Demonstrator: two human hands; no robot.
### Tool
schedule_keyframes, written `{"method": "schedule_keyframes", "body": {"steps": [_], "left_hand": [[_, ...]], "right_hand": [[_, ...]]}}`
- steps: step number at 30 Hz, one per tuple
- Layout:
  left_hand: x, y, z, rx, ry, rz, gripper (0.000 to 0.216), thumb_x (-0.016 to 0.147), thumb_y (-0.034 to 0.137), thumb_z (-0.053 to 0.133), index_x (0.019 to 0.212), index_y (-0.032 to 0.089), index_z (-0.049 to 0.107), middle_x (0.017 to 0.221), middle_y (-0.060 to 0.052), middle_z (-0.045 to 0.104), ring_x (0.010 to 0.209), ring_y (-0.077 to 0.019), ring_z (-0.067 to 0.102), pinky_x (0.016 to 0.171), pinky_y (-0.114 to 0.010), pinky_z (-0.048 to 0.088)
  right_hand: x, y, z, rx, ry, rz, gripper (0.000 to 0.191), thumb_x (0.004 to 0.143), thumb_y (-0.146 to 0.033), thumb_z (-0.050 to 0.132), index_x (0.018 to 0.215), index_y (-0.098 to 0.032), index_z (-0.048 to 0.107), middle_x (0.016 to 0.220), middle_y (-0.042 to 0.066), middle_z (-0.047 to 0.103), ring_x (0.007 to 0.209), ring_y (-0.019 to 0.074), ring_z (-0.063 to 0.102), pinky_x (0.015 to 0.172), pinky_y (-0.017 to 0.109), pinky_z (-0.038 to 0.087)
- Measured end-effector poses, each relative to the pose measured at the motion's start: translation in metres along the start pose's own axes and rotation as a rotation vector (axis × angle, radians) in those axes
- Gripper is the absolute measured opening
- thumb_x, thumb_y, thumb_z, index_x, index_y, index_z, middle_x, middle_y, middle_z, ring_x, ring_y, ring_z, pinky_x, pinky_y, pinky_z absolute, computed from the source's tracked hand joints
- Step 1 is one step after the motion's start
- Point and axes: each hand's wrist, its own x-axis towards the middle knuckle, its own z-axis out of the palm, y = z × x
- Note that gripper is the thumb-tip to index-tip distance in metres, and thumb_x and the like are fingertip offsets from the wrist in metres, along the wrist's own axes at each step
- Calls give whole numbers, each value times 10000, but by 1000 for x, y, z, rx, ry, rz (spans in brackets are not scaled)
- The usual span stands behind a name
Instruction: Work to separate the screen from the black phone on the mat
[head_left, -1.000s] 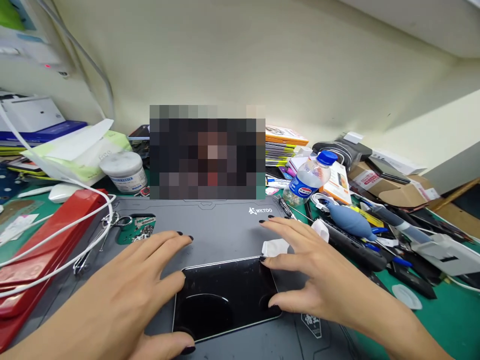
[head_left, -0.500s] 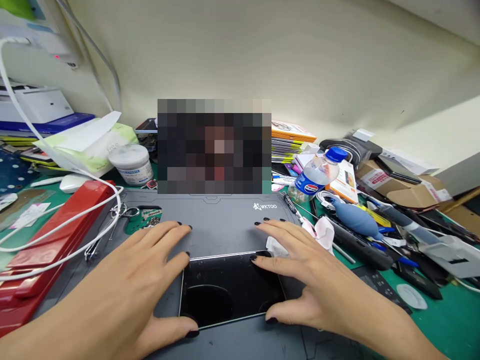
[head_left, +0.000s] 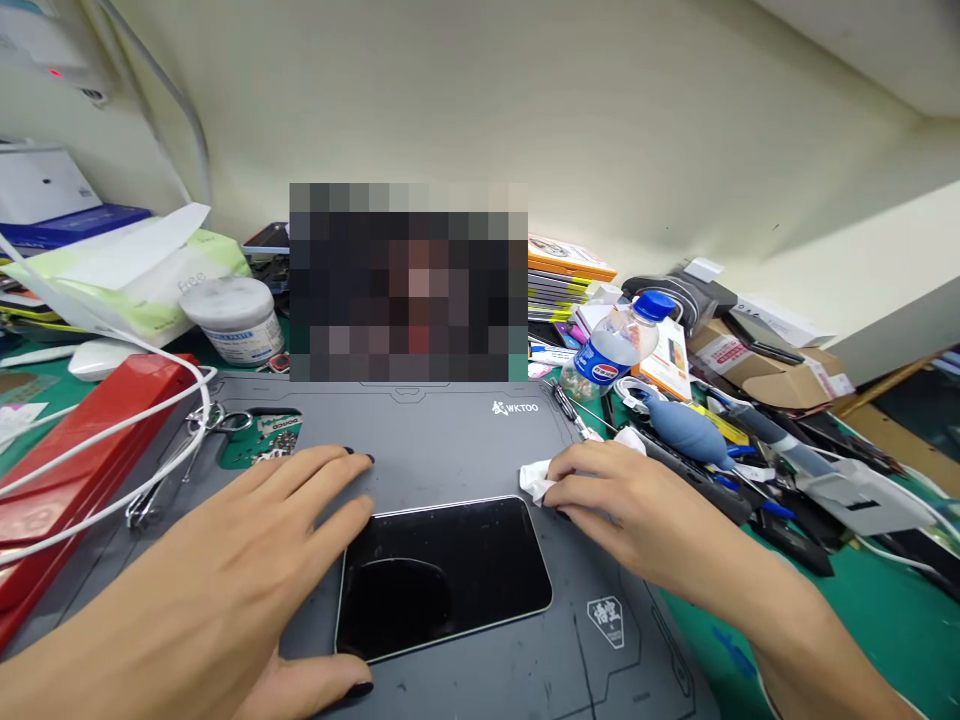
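A black-screened smartphone (head_left: 465, 570) lies flat, face up, on the grey work mat (head_left: 435, 450). My left hand (head_left: 277, 560) rests at its left end, fingers spread, with the thumb at the near edge and the index finger by the far corner. To the right of the phone, my right hand (head_left: 622, 500) has its fingers closed on a crumpled white tissue (head_left: 534, 482) lying on the mat. The right fingertips are partly hidden behind the hand.
A red case (head_left: 97, 450), a white cable (head_left: 206, 400) and scissors (head_left: 225, 420) are on the left. Behind stand a white jar (head_left: 236, 325) and a pixelated area. On the right are a Pepsi bottle (head_left: 607, 355), a blue air blower (head_left: 690, 430) and scattered tools.
My right hand has left the phone's right end and moved onto the tissue, its fingers closing. My left hand stays at the phone. The view has shifted slightly right.
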Motion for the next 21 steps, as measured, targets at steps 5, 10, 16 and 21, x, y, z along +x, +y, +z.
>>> {"method": "schedule_keyframes", "body": {"steps": [5,10,16,21], "left_hand": [[-3,-1,-1,23,-23,39,850,914,911,806,1515,322,687,1673,-164,735,1471,-477,723,1185,-698,629],[-1,-1,-3,1,-38,22,821,940,900,779,1528,333,692,1700,-151,725,1489,-489,720,1180,-722,644],[-7,-1,-4,18,-74,4,789,967,853,776,1584,376,664,1734,-113,709,1503,-475,728,1142,-716,685],[-18,-1,2,38,-66,-2,825,1013,768,756,1718,393,550,1801,-73,665,1584,-435,673,1263,-679,577]], "right_hand": [[-3,3,-3,-119,154,123,364,1070,-50,566,1027,-248,869,1006,79,879,850,281,864,690,400,670],[1,-16,-11,139,405,270,241,1126,-166,611,1106,-279,823,1275,127,860,1189,301,875,982,418,742],[4,-31,-9,869,66,459,184,1156,-330,629,1258,-278,772,1339,134,861,1165,299,906,991,424,789],[2,-28,-3,885,30,482,211,1147,-280,595,1273,-281,764,1404,131,835,1207,283,890,1053,439,772]]}}
